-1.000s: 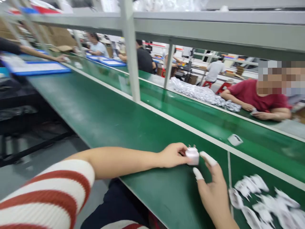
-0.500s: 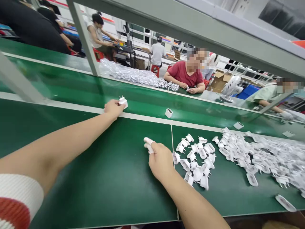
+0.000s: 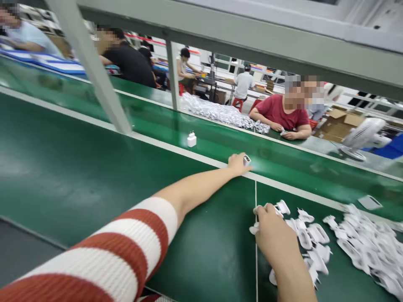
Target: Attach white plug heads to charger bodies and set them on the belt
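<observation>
the left hand [image 3: 238, 164] pinches a white shell [image 3: 247, 159], open end up, at the belt's [image 3: 94, 176] far edge; the right hand [image 3: 271, 233] closes loosely on plug parts [image 3: 311, 235].

Small white charger shell [image 3: 247, 159] on the green belt's near edge, open end up.

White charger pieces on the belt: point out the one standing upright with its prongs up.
The lone white charger up the belt, left of the left hand; the others lie flat or heaped.

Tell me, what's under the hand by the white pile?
The right hand lies on the near edge of the pile of white plug parts on the green belt. A few parts peek out around its fingers; whatever lies under the palm is covered.
</observation>
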`<state>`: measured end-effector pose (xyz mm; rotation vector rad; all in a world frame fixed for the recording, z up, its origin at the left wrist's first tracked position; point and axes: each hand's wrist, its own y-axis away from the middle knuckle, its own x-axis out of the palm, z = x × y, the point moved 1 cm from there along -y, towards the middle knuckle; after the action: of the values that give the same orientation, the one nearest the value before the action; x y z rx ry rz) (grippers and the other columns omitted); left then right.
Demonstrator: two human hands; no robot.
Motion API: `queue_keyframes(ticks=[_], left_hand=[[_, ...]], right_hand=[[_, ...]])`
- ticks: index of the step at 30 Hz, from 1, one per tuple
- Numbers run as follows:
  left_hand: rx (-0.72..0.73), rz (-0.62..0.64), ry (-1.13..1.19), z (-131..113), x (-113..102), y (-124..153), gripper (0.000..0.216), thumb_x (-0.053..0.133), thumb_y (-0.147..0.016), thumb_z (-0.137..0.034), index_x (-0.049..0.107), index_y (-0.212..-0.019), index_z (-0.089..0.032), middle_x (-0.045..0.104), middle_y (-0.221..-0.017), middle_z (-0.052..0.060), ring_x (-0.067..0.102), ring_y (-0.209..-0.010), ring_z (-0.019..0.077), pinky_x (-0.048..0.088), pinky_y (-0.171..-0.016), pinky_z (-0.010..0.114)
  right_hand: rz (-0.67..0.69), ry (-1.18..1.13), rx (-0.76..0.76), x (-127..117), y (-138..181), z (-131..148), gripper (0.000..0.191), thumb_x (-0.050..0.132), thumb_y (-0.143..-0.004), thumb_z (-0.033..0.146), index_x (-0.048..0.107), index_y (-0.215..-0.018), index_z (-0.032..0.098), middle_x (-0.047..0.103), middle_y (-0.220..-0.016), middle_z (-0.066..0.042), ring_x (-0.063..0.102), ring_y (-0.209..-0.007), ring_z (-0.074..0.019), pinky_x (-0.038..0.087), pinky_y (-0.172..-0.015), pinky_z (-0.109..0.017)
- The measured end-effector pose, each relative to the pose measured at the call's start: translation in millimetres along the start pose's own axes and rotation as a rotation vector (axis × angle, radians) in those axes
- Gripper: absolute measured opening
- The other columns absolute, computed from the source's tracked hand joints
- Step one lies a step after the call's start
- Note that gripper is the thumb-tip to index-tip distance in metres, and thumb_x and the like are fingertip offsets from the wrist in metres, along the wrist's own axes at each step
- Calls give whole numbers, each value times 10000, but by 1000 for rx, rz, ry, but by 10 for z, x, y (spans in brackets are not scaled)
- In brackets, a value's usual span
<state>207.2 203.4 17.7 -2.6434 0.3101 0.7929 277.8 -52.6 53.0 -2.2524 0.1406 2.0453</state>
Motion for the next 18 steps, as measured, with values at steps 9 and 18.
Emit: queue_keyframes(ticks=[9, 18], left_hand=[[9, -120, 219, 142, -304, 507, 447, 810, -859, -230, 633, -1264, -164, 720, -1301, 157, 666, -1226, 295, 512, -1092, 416], [-51, 43, 402, 315, -1039, 1932, 458, 886, -708, -312, 636, -1079, -211, 753, -1078, 55, 719, -1046, 255, 557, -1002, 411]], right_hand=[[-179, -435, -91, 145, -218, 73, 432, 480, -832, 28, 755, -1102, 224, 777, -1082, -90, 764, -903, -240, 584, -777, -373], [-161, -1421, 107, -116, -139, 417, 426, 806, -768, 430, 794, -1128, 201, 821, -1072, -105, 778, -991, -265, 631, -934, -448]])
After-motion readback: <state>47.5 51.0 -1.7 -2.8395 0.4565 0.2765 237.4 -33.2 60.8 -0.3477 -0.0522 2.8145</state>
